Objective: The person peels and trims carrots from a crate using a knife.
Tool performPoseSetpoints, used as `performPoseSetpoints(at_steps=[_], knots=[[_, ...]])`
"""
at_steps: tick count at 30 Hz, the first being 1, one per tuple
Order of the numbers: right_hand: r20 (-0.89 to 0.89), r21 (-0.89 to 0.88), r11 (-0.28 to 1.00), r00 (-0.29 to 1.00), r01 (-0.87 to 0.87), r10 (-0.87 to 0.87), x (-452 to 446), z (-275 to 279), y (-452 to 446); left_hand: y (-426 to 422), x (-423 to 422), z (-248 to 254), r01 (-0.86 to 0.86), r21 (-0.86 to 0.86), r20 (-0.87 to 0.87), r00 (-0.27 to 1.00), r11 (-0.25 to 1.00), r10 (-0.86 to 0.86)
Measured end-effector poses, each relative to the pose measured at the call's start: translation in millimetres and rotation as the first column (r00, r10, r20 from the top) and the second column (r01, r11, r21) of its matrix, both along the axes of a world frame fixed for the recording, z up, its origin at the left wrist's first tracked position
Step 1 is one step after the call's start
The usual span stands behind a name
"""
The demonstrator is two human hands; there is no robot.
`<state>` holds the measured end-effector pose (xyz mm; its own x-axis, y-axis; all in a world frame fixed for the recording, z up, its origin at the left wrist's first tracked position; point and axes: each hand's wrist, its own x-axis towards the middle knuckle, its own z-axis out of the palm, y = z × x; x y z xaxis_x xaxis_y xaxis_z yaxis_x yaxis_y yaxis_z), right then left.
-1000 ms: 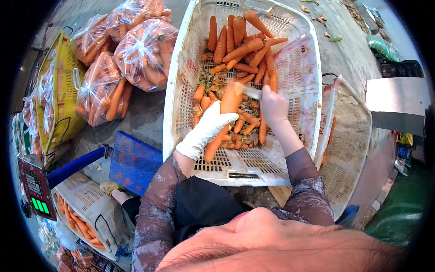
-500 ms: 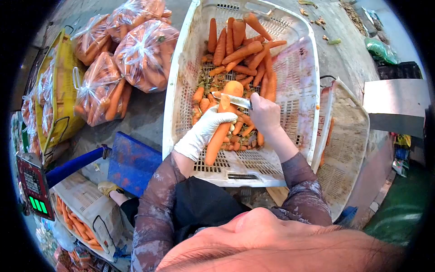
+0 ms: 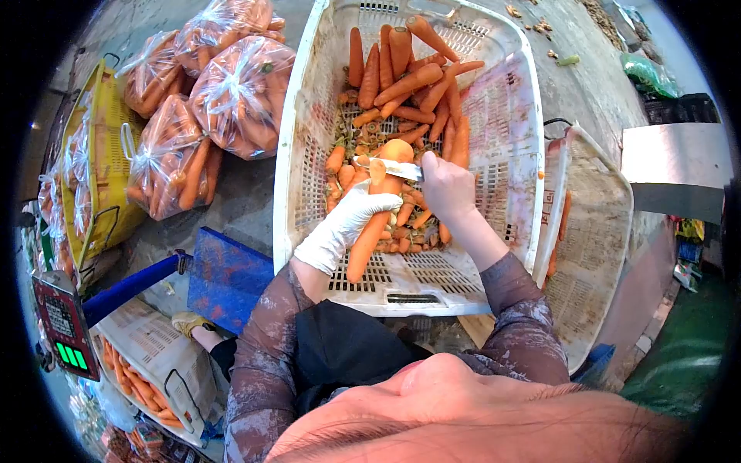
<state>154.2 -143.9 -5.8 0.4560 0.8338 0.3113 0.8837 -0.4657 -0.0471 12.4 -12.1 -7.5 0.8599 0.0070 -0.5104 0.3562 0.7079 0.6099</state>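
Observation:
My left hand (image 3: 346, 220), in a white glove, is closed around a long carrot (image 3: 369, 243) that slants over the crate. Against it lies a thicker carrot with a broad, rounded top (image 3: 395, 151); whether the same hand grips this one too, I cannot tell. My bare right hand (image 3: 449, 187) is wrapped round the handle of a knife (image 3: 397, 169), and the handle is mostly hidden. The blade points left across the carrots, touching or just over their upper ends. Below both hands, a white plastic crate (image 3: 502, 185) holds whole carrots (image 3: 421, 81) and many short cut ends (image 3: 401, 231).
Tied plastic bags of carrots (image 3: 243, 100) lie at upper left beside a yellow crate (image 3: 108, 166). A blue scale platform (image 3: 228, 274) and its lit display (image 3: 69, 355) stand left, near another carrot crate (image 3: 166, 351). A dirty pale crate (image 3: 590, 239) adjoins on the right.
My right hand and the knife have shifted slightly left across the carrots. My left hand keeps its grip, and the whole view has shifted a little.

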Motion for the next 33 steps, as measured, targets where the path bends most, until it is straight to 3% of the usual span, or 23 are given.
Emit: performPoseSetpoints(at_steps=[2,4,5,7,8,9,10,11,12,13,14,16,17,18,19,26,32,33], knots=[[0.044,0.008,0.999,0.998,0.035,-0.035,8,-1,-1,1,0,-1,0.033,-0.039,-0.089,0.995,0.999,-0.036],[0.141,-0.125,0.931,0.935,0.343,-0.325,29,-2,-9,4,-2,6,0.041,-0.054,-0.053,0.998,0.998,-0.044],[0.146,-0.125,0.931,0.935,0.342,-0.324,43,-2,-18,4,-3,11,0.048,-0.070,-0.013,0.999,0.996,-0.049],[-0.038,-0.046,0.840,0.839,0.541,-0.543,71,0,-37,3,-5,17,0.044,-0.138,0.018,0.999,0.989,-0.042],[-0.029,-0.043,0.843,0.842,0.537,-0.538,75,0,-39,3,-5,23,0.044,-0.201,0.043,0.998,0.979,-0.036],[-0.502,0.014,0.856,0.744,0.517,-0.442,76,-1,-42,2,-6,37,0.014,-0.213,0.025,1.000,0.977,-0.009],[-0.853,0.072,0.848,0.473,0.525,-0.221,76,-5,-47,2,-6,36,0.016,-0.214,0.024,1.000,0.977,-0.011],[-0.880,0.095,0.860,0.447,0.501,-0.163,64,4,-43,2,-6,35,0.022,-0.187,0.033,0.999,0.982,-0.017],[-0.884,0.098,0.857,0.440,0.506,-0.160,53,14,-36,4,-5,32,0.029,-0.154,0.039,0.999,0.988,-0.023],[-0.785,0.160,0.897,0.604,0.412,-0.137,43,24,-28,4,0,4,0.085,-0.025,0.153,0.985,0.996,-0.080],[-0.658,0.204,0.931,0.747,0.302,-0.098,35,32,-22,3,3,-2,0.021,0.210,0.165,0.985,0.978,-0.056],[-0.568,0.210,0.949,0.819,0.235,-0.077,25,40,-19,-3,3,-8,-0.108,0.296,0.182,0.982,0.949,0.055],[-0.456,0.225,0.966,0.890,0.131,-0.015,21,41,-19,-3,3,-10,-0.110,0.297,0.182,0.982,0.949,0.057],[-0.336,0.226,0.974,0.941,0.028,0.050,16,43,-19,-3,5,-11,-0.120,0.405,0.182,0.982,0.907,0.048],[-0.291,0.224,0.974,0.956,0.036,0.031,10,44,-16,-2,6,-13,-0.124,0.506,0.181,0.983,0.853,0.036],[-0.356,0.129,0.991,0.934,0.026,0.022,7,35,-16,-6,5,-11,-0.068,0.592,0.110,0.994,0.803,0.003],[-0.359,0.081,0.997,0.933,0.014,0.016,2,28,-13,-10,4,-20,-0.127,0.623,0.132,0.990,0.772,0.056],[-0.357,0.085,0.995,0.934,0.049,-0.015,2,22,-13,-10,3,-18,-0.096,0.705,0.088,0.995,0.703,0.047]])
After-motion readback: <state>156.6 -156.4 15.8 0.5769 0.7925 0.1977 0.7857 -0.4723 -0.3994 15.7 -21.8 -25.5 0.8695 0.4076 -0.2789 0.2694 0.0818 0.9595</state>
